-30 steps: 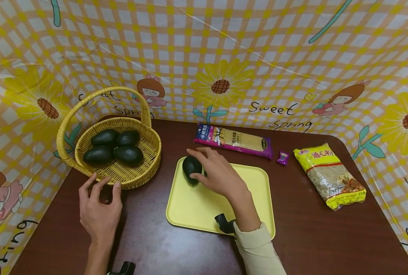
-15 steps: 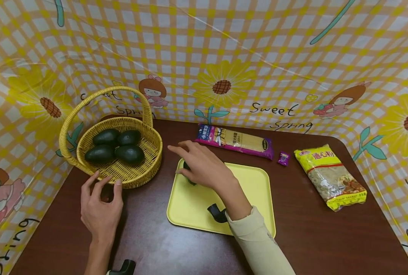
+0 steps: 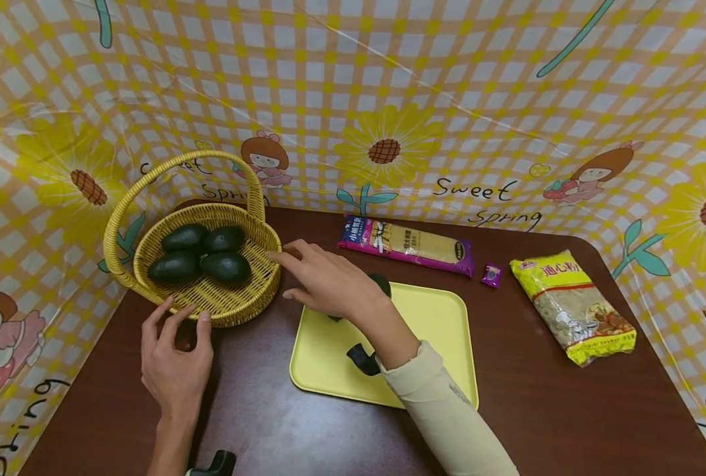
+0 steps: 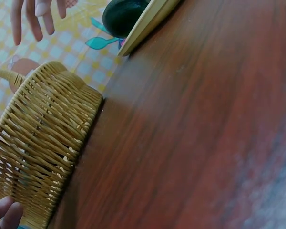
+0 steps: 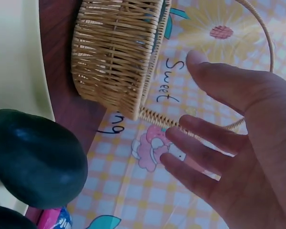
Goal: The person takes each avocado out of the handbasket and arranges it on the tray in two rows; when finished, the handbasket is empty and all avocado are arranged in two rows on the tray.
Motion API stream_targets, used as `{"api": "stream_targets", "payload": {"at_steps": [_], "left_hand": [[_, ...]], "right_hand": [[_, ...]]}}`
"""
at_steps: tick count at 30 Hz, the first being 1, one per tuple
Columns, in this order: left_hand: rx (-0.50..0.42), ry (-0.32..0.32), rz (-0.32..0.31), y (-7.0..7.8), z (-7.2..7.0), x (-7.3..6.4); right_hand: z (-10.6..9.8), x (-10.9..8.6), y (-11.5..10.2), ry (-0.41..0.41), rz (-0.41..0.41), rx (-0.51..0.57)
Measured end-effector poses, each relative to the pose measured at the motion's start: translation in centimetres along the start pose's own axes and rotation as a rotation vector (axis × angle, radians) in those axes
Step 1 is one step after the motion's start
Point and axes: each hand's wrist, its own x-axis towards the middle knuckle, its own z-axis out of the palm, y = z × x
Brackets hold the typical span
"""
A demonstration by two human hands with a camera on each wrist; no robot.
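My left hand (image 3: 177,363) rests its fingertips at the near rim of a yellow wicker basket (image 3: 252,305), fingers loosely bent and apart. Inside the basket lie several dark green avocados (image 3: 226,268). My right hand (image 3: 335,281) hovers over the far left corner of a yellow tray (image 3: 433,330), holding nothing, its fingers stretched toward the basket's right rim. Behind that hand two avocados sit on the tray, mostly hidden in the head view; the right wrist view shows one avocado (image 5: 38,157) fully and part of another avocado (image 5: 9,219).
Behind the tray lies a purple pack of noodles (image 3: 409,244), with a small purple sweet (image 3: 491,275) to its right. A yellow bag of pasta (image 3: 573,307) lies at the right of the dark wooden table (image 3: 543,410). A checked cloth (image 3: 496,99) stands around the back and sides.
My right hand has left the avocado on the tray and moved left toward the basket, its fingers empty. My left hand has stayed at the basket's rim.
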Motion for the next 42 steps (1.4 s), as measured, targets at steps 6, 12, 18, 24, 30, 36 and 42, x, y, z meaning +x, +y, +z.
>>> {"api": "stream_targets", "payload": {"at_steps": [6, 12, 18, 24, 30, 36, 42], "left_hand": [[0.008, -0.006, -0.010, 0.0, 0.0, 0.0], [0.004, -0.001, -0.002, 0.0, 0.1, 0.0], [0.002, 0.003, -0.001, -0.1, 0.1, 0.0], [0.003, 0.001, -0.001, -0.1, 0.1, 0.1], [0.009, -0.016, 0.000, 0.1, 0.0, 0.1], [0.014, -0.023, 0.004, 0.1, -0.1, -0.1], [0.015, -0.026, 0.003, 0.1, -0.1, 0.1]], "right_hand": [[0.3, 1.2, -0.1, -0.013, -0.055, 0.008], [0.5, 2.5, -0.5, -0.028, -0.105, -0.040], [0.9, 3.7, -0.8, -0.047, -0.148, -0.053], [1.6, 4.9, -0.7, -0.061, -0.169, -0.013], [2.4, 6.0, -0.4, -0.097, -0.174, 0.030], [3.0, 7.0, 0.0, -0.154, -0.166, 0.043], [3.0, 8.2, 0.1, -0.177, -0.182, 0.049]]}}
